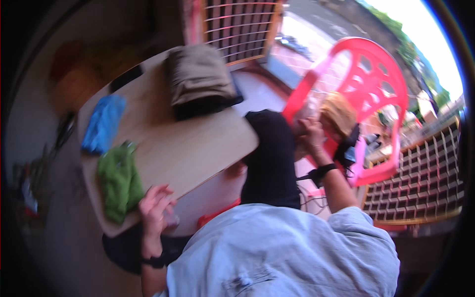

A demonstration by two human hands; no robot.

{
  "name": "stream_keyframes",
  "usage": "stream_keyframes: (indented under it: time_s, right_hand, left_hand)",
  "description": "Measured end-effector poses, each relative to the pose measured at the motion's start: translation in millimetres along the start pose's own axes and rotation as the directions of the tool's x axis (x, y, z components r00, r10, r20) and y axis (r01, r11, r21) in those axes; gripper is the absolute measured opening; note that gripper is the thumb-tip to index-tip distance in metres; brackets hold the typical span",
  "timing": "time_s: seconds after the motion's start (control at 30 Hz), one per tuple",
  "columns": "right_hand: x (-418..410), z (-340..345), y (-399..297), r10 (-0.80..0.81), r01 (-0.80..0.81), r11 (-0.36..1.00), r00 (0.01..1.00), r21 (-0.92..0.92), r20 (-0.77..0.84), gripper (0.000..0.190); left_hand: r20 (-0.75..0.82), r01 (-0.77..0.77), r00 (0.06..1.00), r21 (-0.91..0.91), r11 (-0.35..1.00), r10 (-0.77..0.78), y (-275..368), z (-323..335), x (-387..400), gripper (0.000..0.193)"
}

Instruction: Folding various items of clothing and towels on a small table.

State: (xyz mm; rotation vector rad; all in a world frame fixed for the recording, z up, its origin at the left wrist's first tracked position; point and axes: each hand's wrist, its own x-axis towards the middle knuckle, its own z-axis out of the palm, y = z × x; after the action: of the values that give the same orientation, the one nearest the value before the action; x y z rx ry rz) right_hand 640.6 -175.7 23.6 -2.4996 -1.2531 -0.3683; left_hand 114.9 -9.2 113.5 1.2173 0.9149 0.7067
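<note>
My left hand is at the near edge of a light wooden table, fingers apart, beside a bundled green cloth. A blue cloth lies just beyond the green one. Folded brown and dark garments form a stack on the table's far side. My right hand is out to the right, by the seat of a pink plastic chair. Next to it are a tan cloth item and something clear and blurred. Whether the right hand grips anything is unclear.
A lattice panel stands behind the table, and another is at the right. Cables hang below the chair. A dark flat object lies on the table's far left edge. My legs in dark trousers are between table and chair.
</note>
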Motion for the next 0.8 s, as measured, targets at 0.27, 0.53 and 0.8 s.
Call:
stream_keyframes:
  time_s: [0.27,0.53,0.8]
  right_hand:
    - [24,-78,-26,0.088,0.047,0.946,0.915,-0.319,0.395,0.036]
    - [-5,-125,-255,-0.536,-0.334,0.404,0.668,0.852,0.516,0.027]
    - [-35,-98,-337,-0.887,0.023,0.27,0.396,0.962,0.24,0.025]
  left_hand:
    - [-0.021,-0.485,0.741,0.675,0.556,0.671,36,-18,-14,0.03]
    - [-0.133,0.041,0.819,0.984,0.174,0.558,38,-63,6,0.062]
    - [-0.023,-0.119,0.793,0.974,0.193,0.608,31,-54,1,0.041]
